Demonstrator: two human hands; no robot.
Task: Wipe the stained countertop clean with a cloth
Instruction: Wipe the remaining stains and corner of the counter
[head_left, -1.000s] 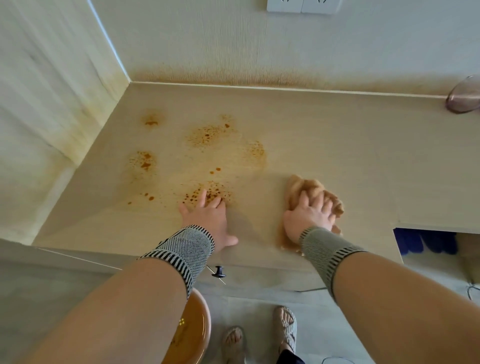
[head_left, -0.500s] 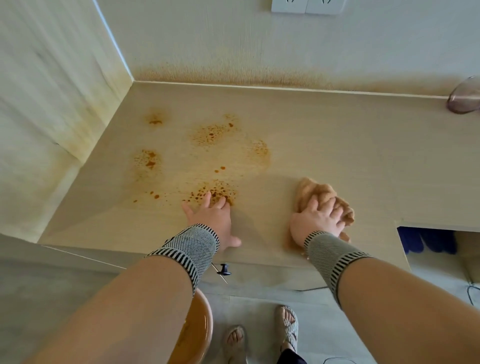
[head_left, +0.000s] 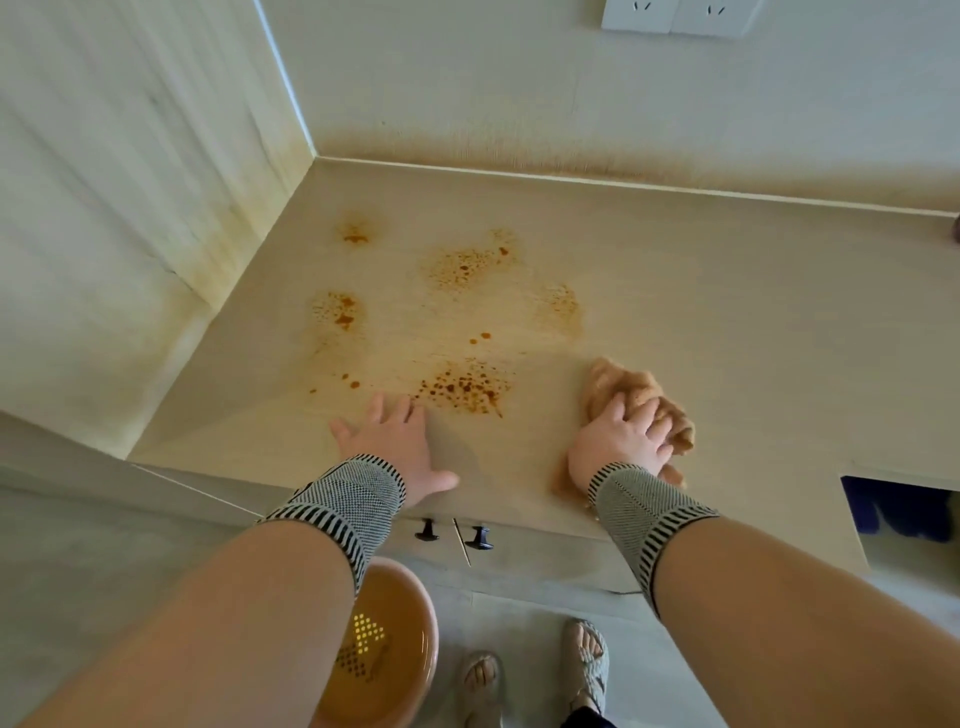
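Countertop (head_left: 727, 312): pale surface bearing several orange-brown stains (head_left: 462, 387), concentrated left of centre. Left hand (head_left: 395, 447) lies flat, fingers spread, gripping nothing, just below the nearest stain. Right hand (head_left: 618, 441) is closed over a bunched tan cloth (head_left: 623, 387) pressed on the countertop near the front edge, right of the stains.

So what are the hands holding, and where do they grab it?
The right hand presses on a bunched orange cloth, fingers curled over its near part. The left hand holds nothing; it lies flat on the countertop.
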